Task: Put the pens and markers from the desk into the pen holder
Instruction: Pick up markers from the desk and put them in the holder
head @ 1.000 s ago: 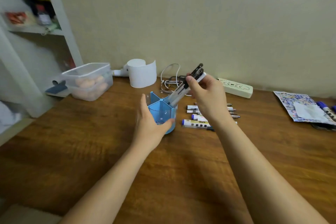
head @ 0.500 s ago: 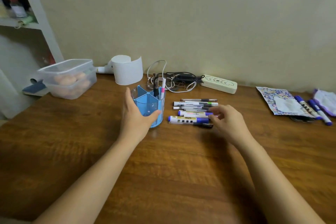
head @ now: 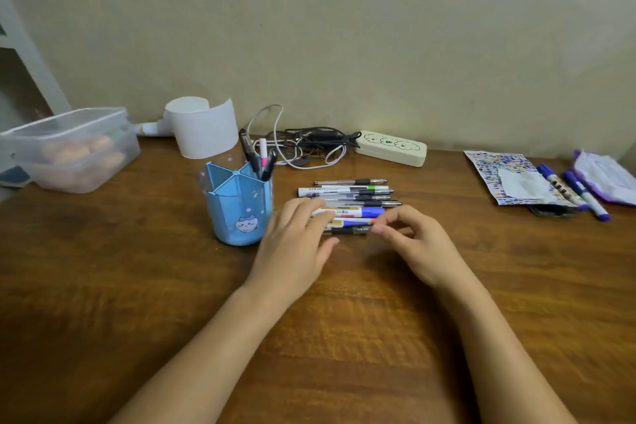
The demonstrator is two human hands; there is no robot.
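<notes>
The blue pen holder (head: 237, 208), with a cat face on it, stands on the wooden desk (head: 137, 286) with three pens (head: 258, 158) in its back right compartment. To its right, several pens and markers (head: 351, 196) lie in a row. My left hand (head: 296, 241) rests to the right of the holder, its fingers flat over the left ends of the nearest markers and its thumb apart. The thumb and forefinger of my right hand (head: 416, 244) pinch the right end of an orange-tipped marker (head: 358, 222), which still lies on the desk.
A clear lidded box (head: 69, 148) stands at the far left, with a white paper roll (head: 203, 127), tangled cables (head: 303, 144) and a cream case (head: 390, 148) along the wall. At the far right lie a patterned packet (head: 509, 175) and two purple markers (head: 578, 193).
My right hand dropped its pens into the holder, then came down to the row. My left hand left the holder and moved right onto the markers. The view shifted right.
</notes>
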